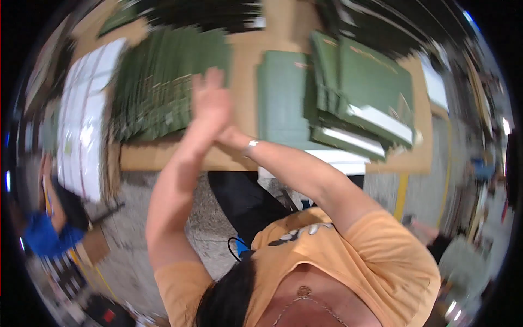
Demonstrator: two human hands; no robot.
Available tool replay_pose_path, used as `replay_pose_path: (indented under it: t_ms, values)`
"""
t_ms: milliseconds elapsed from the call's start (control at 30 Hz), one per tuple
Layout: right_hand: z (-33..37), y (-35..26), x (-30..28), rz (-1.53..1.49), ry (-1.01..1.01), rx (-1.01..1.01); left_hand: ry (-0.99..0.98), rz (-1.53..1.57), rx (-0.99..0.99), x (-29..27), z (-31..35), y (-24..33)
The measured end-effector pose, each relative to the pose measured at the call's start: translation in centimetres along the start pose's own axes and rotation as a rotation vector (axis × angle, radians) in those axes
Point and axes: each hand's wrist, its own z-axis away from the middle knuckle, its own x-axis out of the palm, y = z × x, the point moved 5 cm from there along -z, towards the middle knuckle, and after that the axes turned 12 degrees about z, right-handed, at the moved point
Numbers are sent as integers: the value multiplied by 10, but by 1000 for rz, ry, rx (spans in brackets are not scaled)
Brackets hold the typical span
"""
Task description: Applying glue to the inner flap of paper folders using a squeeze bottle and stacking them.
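Left of the green stack (169, 82) stands a pack (81, 125) in glossy clear wrap, with white matter showing through; exactly what it holds I cannot tell. Beyond the pack, well apart from the stack and nearer the person, a brown carton (97, 245) sits low down, its inside too small and blurred to read.

The stack itself is many green covers overlapping in a row on the bench (243, 82), whose top is plain brown. The left hand (211, 103) is at the stack's right end, its grip released, fingers straight and spread. The right hand (231, 136), just right of the stack's near corner, is partly behind the left wrist; I cannot tell whether its grip is clenched or loose. A watch (250, 147) circles that wrist.

Right of the stack, across a bare brown strip, lie flat covers (280, 92), then thick folders (376, 62) piled askew with white edges. Behind the stack is a dark pile (201, 13).

Below the stack's level spreads a grey floor (201, 218); far to its right runs a yellow line (401, 196). Far left, a person (49, 234) wears blue.
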Motion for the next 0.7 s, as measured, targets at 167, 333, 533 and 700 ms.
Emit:
replay_pose_path:
  t_ms: [167,333,533,700]
  values:
    - [-1,-26,-108,153,-490,280,-130,53,-20,0,23,-24]
    - [75,-37,-378,87,468,267,450,675,164,-18,1,55]
    - [156,32,-489,744,546,517,262,899,670,-47,-28,195]
    - [184,64,-457,407,501,535,182,757,681,-6,-31,202]
